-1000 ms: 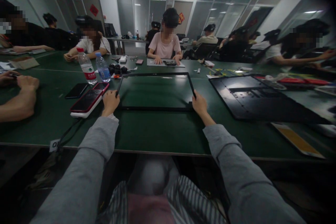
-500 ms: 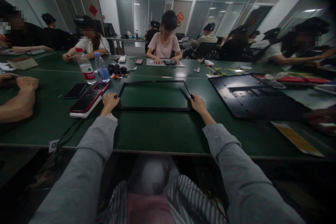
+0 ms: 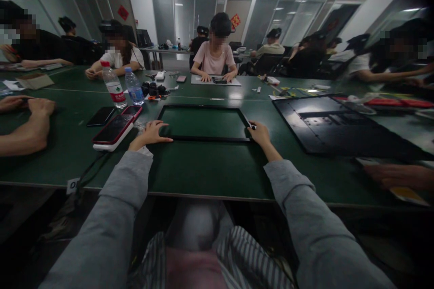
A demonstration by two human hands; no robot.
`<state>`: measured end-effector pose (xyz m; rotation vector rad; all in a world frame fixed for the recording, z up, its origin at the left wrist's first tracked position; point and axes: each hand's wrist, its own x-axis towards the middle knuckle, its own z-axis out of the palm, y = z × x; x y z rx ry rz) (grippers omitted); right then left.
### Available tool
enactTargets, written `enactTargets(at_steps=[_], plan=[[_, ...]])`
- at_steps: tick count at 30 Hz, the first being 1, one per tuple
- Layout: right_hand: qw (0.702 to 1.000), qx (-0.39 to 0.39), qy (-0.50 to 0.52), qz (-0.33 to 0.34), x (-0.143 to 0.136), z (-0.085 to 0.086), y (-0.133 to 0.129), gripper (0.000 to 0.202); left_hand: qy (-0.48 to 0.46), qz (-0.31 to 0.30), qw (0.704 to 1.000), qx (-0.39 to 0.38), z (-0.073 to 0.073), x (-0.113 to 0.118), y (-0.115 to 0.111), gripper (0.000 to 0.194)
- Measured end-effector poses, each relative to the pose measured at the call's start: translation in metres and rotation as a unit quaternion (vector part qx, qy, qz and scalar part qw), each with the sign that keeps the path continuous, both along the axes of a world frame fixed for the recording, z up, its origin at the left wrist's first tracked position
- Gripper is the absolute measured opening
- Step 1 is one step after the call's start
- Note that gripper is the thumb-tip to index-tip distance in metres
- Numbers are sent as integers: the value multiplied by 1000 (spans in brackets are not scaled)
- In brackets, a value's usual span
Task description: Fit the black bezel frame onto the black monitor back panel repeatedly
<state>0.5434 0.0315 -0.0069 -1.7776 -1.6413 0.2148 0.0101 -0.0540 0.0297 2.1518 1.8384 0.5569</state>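
Left hand (image 3: 151, 133) is spread at the near left corner of the frame (image 3: 206, 139), fingers and thumb apart rather than closed round it; whether skin meets the bar is hard to tell. Right hand (image 3: 259, 134) grasps the right bar near its front end. The bars look thin and likely to flex, so good handling would mean light, even support on both sides, without twisting a corner or dragging an edge, and lowering any raised part gently.

The frame lies between the hands, reaching away from them over the green table (image 3: 210, 171); whether it rests fully flat is unclear. Just outside the left hand is a red-edged phone (image 3: 113, 127), with a black phone (image 3: 101, 116) beside it and two bottles (image 3: 115, 90) (image 3: 134, 91) beyond. A dark panel (image 3: 315, 133) lies to the right, near another person's hand (image 3: 403, 176). Across the table, a person (image 3: 213, 56) works over a pale board (image 3: 200, 81).
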Motion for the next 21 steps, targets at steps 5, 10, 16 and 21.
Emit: enactTargets(at_steps=[5, 10, 16, 21], plan=[[999, 14, 43, 11, 0, 2, -1, 41, -75, -51, 996, 26, -1, 6, 4, 54], [996, 14, 54, 67, -1, 1, 1, 45, -131, 14, 991, 31, -2, 7, 7, 48], [996, 86, 8, -12, 13, 19, -5, 64, -163, 27, 985, 40, -4, 6, 10, 47], [949, 168, 50, -263, 62, 49, -29, 78, -229, 45, 972, 42, -1, 10, 11, 44]])
